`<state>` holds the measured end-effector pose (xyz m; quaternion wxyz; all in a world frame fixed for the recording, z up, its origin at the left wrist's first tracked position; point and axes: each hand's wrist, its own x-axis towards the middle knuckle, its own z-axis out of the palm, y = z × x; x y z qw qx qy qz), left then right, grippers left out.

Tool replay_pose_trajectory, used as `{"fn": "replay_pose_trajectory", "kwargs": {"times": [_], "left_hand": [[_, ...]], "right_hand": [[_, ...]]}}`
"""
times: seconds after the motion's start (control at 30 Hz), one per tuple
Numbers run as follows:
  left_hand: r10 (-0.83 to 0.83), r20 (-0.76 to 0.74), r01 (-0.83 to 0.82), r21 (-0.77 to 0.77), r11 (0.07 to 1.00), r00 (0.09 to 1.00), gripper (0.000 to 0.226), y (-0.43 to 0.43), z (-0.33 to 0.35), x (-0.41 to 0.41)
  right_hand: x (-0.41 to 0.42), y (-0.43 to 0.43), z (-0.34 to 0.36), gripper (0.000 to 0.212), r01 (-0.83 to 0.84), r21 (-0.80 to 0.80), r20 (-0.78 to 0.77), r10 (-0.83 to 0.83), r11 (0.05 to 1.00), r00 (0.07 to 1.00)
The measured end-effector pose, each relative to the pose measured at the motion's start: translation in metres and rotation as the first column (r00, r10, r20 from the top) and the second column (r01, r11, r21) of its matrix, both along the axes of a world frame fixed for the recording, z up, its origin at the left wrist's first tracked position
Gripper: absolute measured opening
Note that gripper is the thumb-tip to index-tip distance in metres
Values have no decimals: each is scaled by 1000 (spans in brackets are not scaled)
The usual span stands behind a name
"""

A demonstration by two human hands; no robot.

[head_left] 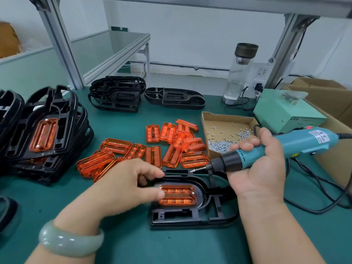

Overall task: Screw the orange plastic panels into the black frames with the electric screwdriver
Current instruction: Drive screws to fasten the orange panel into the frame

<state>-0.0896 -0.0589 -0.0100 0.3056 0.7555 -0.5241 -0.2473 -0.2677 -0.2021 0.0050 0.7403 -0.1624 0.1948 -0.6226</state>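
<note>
Likely light, stiff and slick, the orange panel [178, 195] sits lower centre in its black frame [192, 216]. The left hand [122, 185] curls its fingers on the frame's rim, thumb pinning the panel; the right hand [261, 168] wraps its fingers round the electric screwdriver [282, 147].

Green box [282, 113] — "LED" on front face; electric screwdriver [297, 143] label — print too small to read.
</note>
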Motion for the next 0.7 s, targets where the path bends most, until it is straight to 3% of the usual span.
{"fn": "replay_pose_trajectory", "kwargs": {"times": [0.07, 0.17, 0.37, 0.57, 0.7], "left_hand": [[-90, 47, 85, 99, 991, 995, 47, 3, -3, 5], [-118, 103, 112, 65, 992, 988, 56, -2, -8, -4], [-135, 110, 139, -31, 990, 985, 44, -10, -15, -30], [-93, 214, 94, 6, 996, 972, 52, -11, -15, -34], [-120, 198, 118, 25, 993, 973, 46, -11, -15, -35]], "right_hand": [[-1, -1, 1, 14, 4, -3, -22, -4, 1000, 1000], [-2, -1, 1, 17, 16, -17, -56, -17, 1000, 998], [-1, 1, 2, 16, -20, -55, -128, 13, 998, 992], [3, 7, 1, 16, -93, -116, -174, 72, 989, 982], [6, 11, 0, 18, -119, -176, -216, 79, 977, 973]]}}
